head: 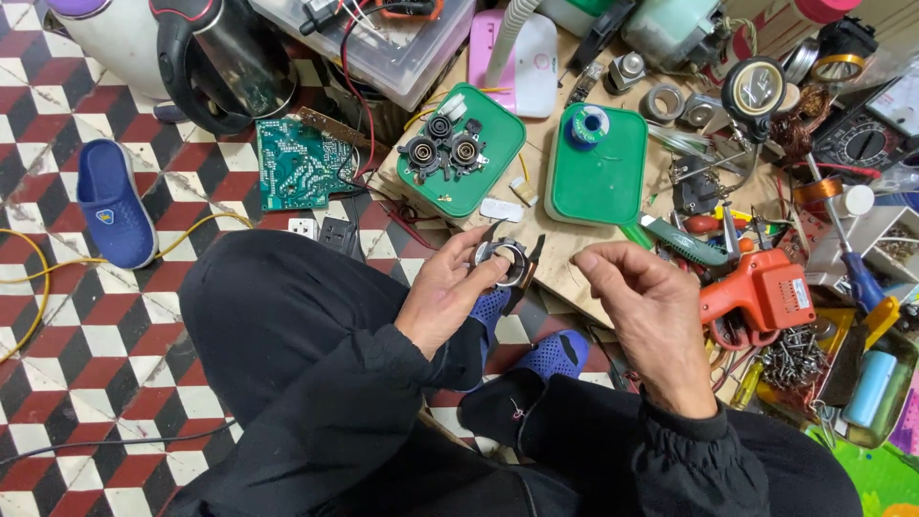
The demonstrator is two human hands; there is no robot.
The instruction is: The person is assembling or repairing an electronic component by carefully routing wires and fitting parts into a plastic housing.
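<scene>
Two hands at work above the knees, near the front edge of a low wooden tabletop point(565, 273).

Item in hand: round metal ring part point(504, 260), silver rim, open centre, dark tabs jutting from top and sides. Location: in the left hand point(448, 292), fingers curled about its lower left rim, raised just off the tabletop's edge.

Right hand point(643, 292): beside the part, not touching it; thumb and fingertips drawn loosely together, and whether anything tiny sits between them cannot be told.

Progress, as judged: the part is loose and free for handling; no tool is on it. An orange power tool point(756, 297) lies unused to the right, a blue-handled screwdriver point(862, 278) beyond.

Nearby: green tray point(469, 153) bearing three similar round black-and-silver units, apparently waiting; second green tray point(598, 163) with a blue spool; green circuit board point(299, 163) on the tiled floor point(96, 354); blue slipper point(113, 203) further left.
</scene>
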